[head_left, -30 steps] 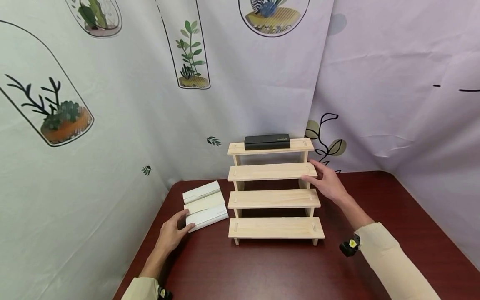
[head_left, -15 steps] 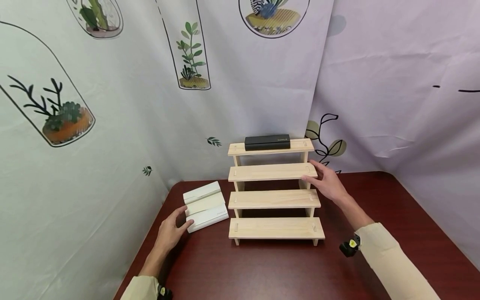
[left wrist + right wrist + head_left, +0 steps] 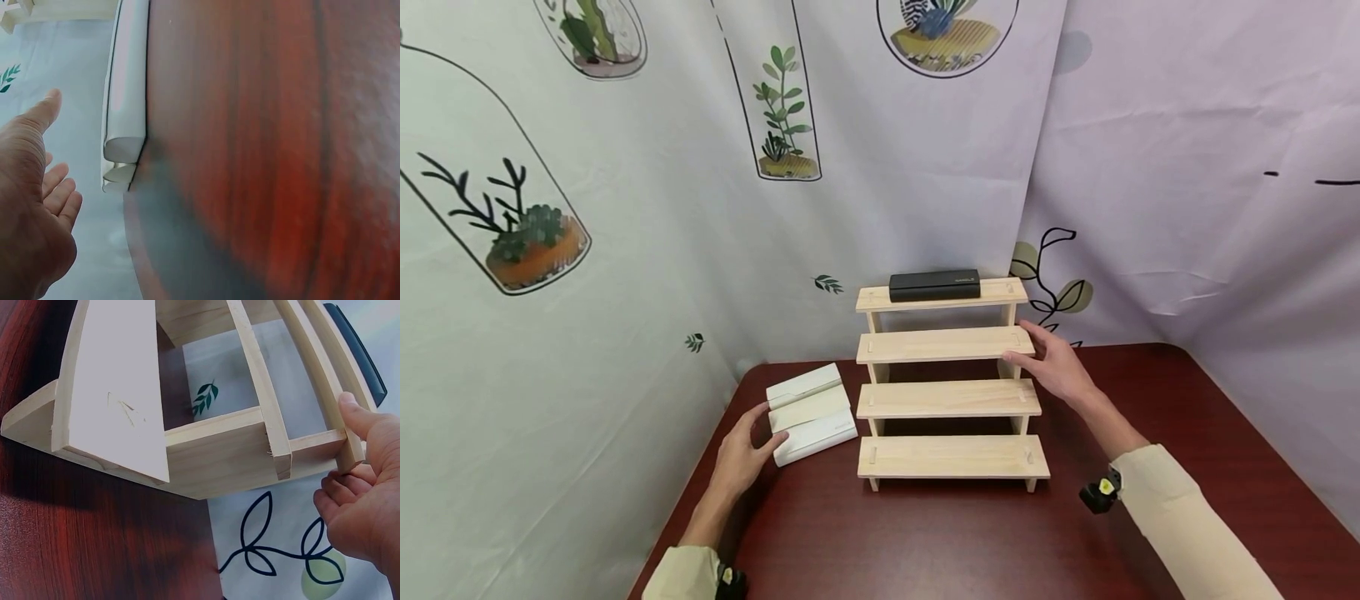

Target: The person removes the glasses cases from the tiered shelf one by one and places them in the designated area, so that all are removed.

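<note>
A light wooden stepped rack [image 3: 947, 400] with several tiers stands on the table. With its thumb on the front edge and fingers curled behind, my right hand [image 3: 1060, 367] grips the right end of the second board [image 3: 322, 372] from the top. Left of the rack, three slim pale cases lie side by side: a white one [image 3: 815, 438] in front, a cream one [image 3: 808, 408] in the middle, a white one [image 3: 805, 384] behind. My left hand [image 3: 739, 454] is spread at their left ends. In the left wrist view, that hand [image 3: 31, 206] appears apart from the front case [image 3: 127, 81], holding nothing.
A black slim case [image 3: 935, 285] with small lettering lies on the rack's top board. The dark red table [image 3: 955, 542] reaches back to a pale curtain [image 3: 910, 200] printed with plants, which hangs behind and along the left side.
My left hand has shifted slightly, its index finger moving away from me along the cases' left ends. The right hand, rack and cases stay where they were.
</note>
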### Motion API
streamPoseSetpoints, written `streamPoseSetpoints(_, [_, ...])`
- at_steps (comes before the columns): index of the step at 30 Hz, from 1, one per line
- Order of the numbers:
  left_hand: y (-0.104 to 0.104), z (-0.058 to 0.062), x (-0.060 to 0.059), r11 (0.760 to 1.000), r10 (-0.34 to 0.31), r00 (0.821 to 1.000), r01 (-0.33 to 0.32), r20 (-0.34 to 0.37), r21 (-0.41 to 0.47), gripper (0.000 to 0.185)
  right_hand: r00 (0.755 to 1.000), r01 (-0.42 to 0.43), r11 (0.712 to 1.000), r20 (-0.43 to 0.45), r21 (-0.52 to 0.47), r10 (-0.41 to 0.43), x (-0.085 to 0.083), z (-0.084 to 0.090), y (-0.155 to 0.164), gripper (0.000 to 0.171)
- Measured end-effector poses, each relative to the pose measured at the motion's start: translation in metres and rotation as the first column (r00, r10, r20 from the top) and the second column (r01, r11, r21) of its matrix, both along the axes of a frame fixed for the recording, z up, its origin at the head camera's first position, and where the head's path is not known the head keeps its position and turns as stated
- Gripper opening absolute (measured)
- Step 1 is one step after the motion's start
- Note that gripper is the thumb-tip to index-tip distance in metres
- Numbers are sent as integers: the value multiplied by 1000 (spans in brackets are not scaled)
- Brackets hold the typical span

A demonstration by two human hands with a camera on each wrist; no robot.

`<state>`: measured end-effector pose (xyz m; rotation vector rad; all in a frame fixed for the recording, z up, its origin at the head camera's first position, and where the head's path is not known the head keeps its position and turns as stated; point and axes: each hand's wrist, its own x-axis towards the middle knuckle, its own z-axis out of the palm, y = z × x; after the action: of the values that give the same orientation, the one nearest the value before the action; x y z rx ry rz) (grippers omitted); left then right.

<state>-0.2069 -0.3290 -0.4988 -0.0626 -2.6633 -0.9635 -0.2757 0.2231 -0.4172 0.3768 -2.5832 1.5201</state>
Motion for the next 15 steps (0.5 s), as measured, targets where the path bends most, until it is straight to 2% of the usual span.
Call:
streamPoseSetpoints(7, [7,6,-10,1000,-13,998,14,-60,10,82,999,-13,1000,46,-11,13,-1,6,0,90])
streamPoseSetpoints(15, [23,23,-25,997,-50,988,57,-146,44,64,995,-31,999,92,12,29,-1,13,1,99])
